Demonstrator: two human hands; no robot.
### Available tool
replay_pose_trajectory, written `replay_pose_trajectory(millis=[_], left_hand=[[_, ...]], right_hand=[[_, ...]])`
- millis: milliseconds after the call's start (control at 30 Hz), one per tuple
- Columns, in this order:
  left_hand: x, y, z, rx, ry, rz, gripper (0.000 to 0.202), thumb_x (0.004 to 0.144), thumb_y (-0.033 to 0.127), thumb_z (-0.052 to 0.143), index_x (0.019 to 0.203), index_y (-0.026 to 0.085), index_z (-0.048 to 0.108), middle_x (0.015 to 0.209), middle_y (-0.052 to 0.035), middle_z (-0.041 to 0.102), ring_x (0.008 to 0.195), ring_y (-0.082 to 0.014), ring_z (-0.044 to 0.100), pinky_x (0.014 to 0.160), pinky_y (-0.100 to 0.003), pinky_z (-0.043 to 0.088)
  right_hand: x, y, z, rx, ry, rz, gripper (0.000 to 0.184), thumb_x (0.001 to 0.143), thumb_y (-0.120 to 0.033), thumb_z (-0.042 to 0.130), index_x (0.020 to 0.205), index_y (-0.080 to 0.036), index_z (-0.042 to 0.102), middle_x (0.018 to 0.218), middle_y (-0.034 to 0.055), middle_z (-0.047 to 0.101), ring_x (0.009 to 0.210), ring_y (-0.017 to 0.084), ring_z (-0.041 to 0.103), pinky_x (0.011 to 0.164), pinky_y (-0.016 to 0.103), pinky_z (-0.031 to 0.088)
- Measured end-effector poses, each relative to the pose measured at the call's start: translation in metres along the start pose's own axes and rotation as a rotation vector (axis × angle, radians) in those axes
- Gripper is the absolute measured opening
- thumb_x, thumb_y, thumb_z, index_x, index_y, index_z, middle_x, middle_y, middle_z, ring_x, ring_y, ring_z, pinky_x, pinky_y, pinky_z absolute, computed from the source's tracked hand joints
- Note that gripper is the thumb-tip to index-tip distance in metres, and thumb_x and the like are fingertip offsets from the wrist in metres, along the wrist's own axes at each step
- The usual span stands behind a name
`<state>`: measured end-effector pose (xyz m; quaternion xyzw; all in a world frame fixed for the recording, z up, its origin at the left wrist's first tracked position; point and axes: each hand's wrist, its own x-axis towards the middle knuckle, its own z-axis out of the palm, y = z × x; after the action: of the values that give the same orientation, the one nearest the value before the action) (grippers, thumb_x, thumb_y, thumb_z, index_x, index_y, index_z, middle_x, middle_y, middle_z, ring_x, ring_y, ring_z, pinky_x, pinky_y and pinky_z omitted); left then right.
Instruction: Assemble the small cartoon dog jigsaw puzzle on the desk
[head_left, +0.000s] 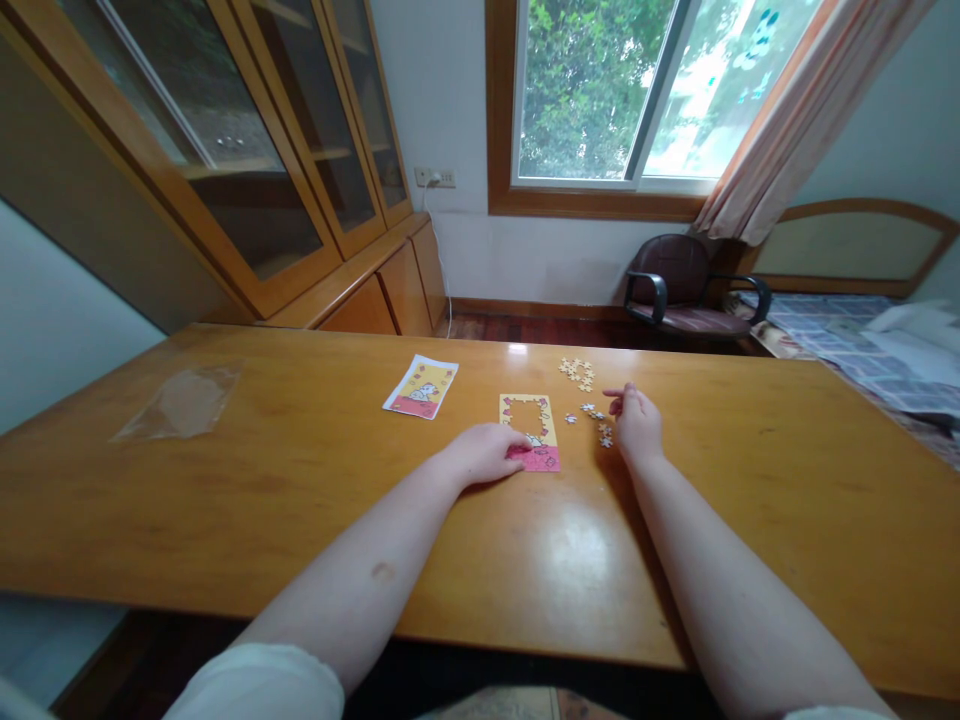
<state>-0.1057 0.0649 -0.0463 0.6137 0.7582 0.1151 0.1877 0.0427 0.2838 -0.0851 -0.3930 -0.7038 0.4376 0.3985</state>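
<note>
A partly filled jigsaw puzzle [546,459] lies flat on the table, its border yellow above and pink below, with bare wood showing in the middle. My left hand [491,452] rests on its lower left side, fingers stretched over the pink part. To the right, my right hand [636,418] hovers by the loose pieces, index finger pointing left and the other fingers curled in; whether a piece is in them is hidden. White-and-coloured puzzle pieces [605,434] lie just left of that hand. Farther back sits a cluster of yellow pieces [577,373].
A picture card [421,387] with a white animal on yellow and pink lies left of the puzzle. A clear plastic bag [184,402] is at the table's far left. Beyond the wooden table [315,540] stand a glass-door cabinet [300,150] and an office chair [675,285].
</note>
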Motion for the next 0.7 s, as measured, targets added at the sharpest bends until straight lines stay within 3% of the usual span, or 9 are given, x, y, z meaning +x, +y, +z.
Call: replay_pose_trajectory(millis=[133, 333, 700], left_hand=[[0.0, 0.0004, 0.0004, -0.003, -0.001, 0.015, 0.035, 0.081, 0.033, 0.058, 0.115, 0.031, 0.066, 0.113, -0.0014, 0.069, 0.101, -0.0222, 0.064, 0.085, -0.031, 0.049], [0.0007, 0.0009, 0.0015, -0.013, 0.014, 0.005, 0.034, 0.085, 0.033, 0.055, 0.116, 0.03, 0.065, 0.115, -0.0016, 0.069, 0.104, -0.0209, 0.063, 0.088, -0.03, 0.048], [0.0032, -0.0026, 0.0032, -0.004, 0.058, -0.058, 0.031, 0.088, 0.038, 0.049, 0.112, 0.027, 0.067, 0.11, -0.0042, 0.07, 0.098, -0.0213, 0.064, 0.082, -0.029, 0.049]], right_hand=[[0.0027, 0.0037, 0.0003, -0.001, -0.004, 0.004, 0.067, 0.085, -0.069, 0.028, 0.082, -0.014, 0.066, 0.062, 0.0025, 0.052, 0.059, 0.016, 0.049, 0.058, 0.027, 0.037], [0.0026, 0.0005, -0.0046, -0.074, 0.005, 0.001, 0.048, 0.086, -0.051, 0.034, 0.083, -0.016, 0.066, 0.065, 0.0024, 0.056, 0.065, 0.017, 0.053, 0.064, 0.027, 0.039], [0.0077, 0.0019, -0.009, -0.313, -0.153, 0.056, 0.04, 0.078, -0.025, 0.037, 0.102, -0.014, 0.067, 0.098, 0.0105, 0.07, 0.095, 0.023, 0.062, 0.081, 0.033, 0.044]])
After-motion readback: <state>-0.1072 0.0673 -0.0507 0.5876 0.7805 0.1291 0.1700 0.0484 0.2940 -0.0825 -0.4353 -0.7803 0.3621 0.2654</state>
